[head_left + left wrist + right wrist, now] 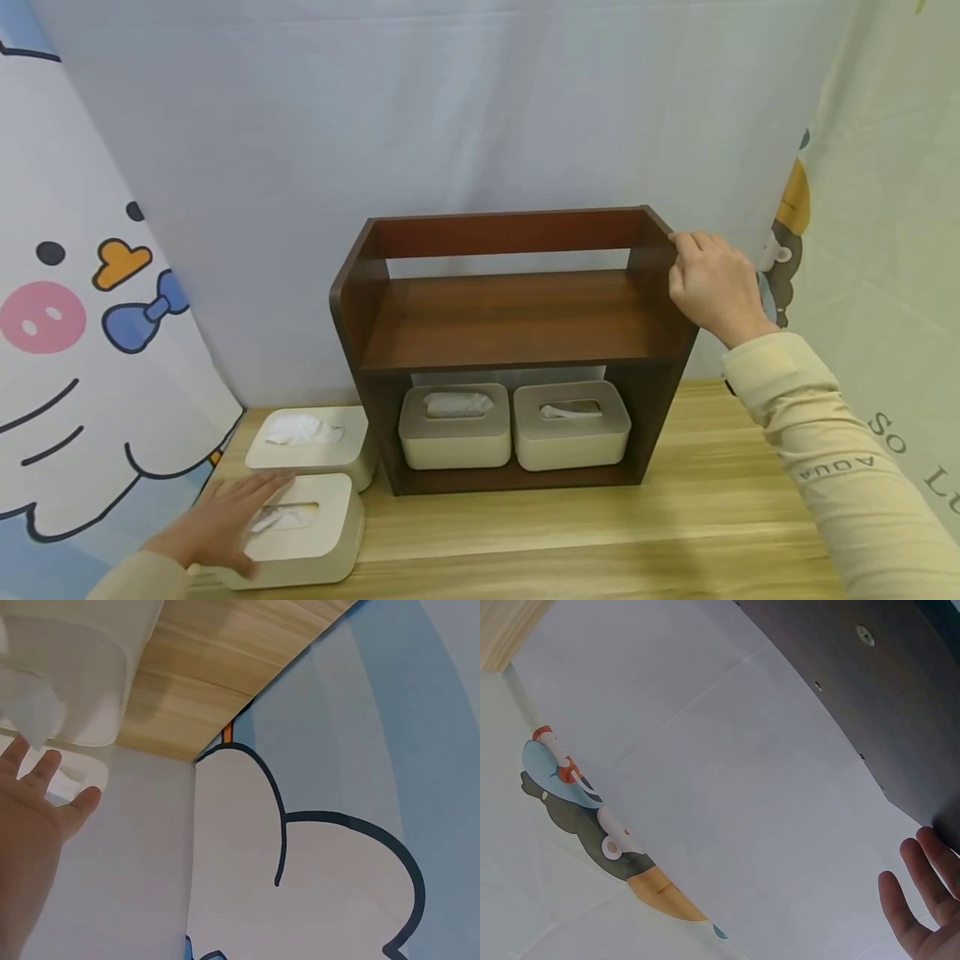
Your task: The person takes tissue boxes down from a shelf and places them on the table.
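Observation:
At the lower left, my left hand (232, 517) is spread over the near end of a cream tissue box (330, 533), overlapping its slot. The left wrist view shows that hand's fingers (43, 771) apart, beside a box with white tissue (30, 705) poking out. A second tissue box (300, 442) stands just behind, against the shelf's left side. My right hand (716, 283) rests at the upper edge of the right side panel of a dark brown wooden shelf (517, 321). In the right wrist view its fingers (922, 870) are loosely extended, fingertips right at the panel.
Two more tissue boxes, left (455, 450) and right (573, 446), sit side by side in the shelf's lower compartment. The shelf stands on a wood-grain table (525, 542). A pale curtain (487, 108) hangs behind, with printed cartoon cloths on both sides.

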A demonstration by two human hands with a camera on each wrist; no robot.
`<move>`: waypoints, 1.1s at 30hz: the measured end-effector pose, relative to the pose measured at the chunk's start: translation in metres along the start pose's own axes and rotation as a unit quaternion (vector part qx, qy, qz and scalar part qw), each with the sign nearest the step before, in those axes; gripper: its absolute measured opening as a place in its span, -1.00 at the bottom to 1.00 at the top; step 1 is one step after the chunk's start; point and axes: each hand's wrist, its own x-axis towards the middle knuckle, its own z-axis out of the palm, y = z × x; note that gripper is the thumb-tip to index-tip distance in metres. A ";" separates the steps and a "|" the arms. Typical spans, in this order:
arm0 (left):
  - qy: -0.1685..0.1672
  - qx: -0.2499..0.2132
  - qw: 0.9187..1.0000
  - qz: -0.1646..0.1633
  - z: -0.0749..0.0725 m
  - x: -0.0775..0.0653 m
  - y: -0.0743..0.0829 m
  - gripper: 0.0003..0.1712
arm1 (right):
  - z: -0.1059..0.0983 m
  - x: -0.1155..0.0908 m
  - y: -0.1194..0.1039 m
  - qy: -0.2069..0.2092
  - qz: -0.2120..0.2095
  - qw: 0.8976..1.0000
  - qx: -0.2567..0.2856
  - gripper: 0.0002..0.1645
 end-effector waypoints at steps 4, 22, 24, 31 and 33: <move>0.036 0.028 0.999 0.014 -0.009 0.006 0.009 0.19 | 0.000 0.001 -0.001 -0.005 0.003 1.000 0.000 -0.60; 0.074 -0.005 0.993 0.095 -0.024 0.035 0.077 -0.23 | 0.001 0.001 -0.002 -0.008 0.007 1.000 0.000 -0.60; 0.062 -0.012 0.993 0.104 -0.024 0.038 0.085 -0.23 | 0.001 0.001 -0.002 -0.007 0.006 1.000 0.000 -0.60; 0.043 -0.031 0.990 0.132 -0.022 0.050 0.112 -0.22 | 0.000 0.001 -0.002 -0.005 0.005 1.000 0.000 -0.60; 0.040 -0.037 0.989 0.138 -0.022 0.054 0.119 -0.22 | 0.000 0.001 -0.002 -0.005 0.005 1.000 0.000 -0.60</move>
